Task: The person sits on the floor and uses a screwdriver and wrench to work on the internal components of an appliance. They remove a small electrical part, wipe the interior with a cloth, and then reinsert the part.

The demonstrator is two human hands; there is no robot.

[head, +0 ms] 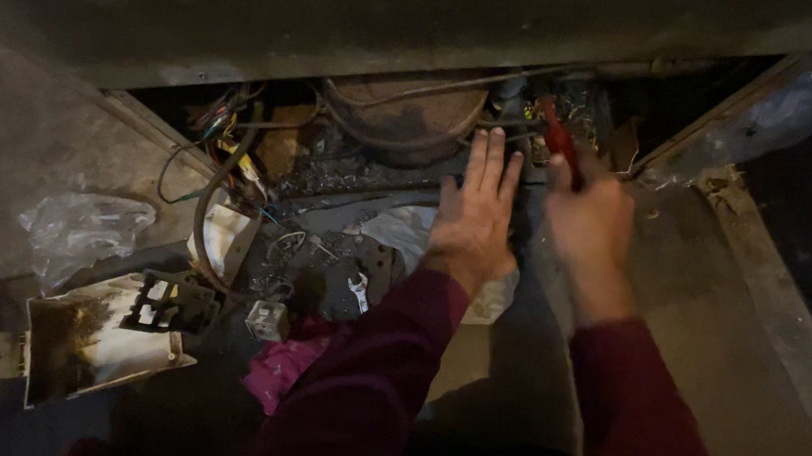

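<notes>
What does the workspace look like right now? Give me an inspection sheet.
Surface: dusty grey floor, dimly lit.
Job's things: round rusty compressor in an open compartment; red-handled tool.
Clutter: clear plastic bag, white box, small spanner, pink cloth, white cloth.
Hands: left hand flat, fingers spread, by the compressor; right hand gripping the tool.
Cables: coloured wires bundled left of the compressor.
Surroundings: grey panel above the compartment.

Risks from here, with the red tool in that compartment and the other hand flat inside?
1. The right hand drives the red-handled tool close to the left hand; a slip could jab its fingers.
2. Loose coloured wires hang beside the rusty round compressor; they may snag.
</notes>
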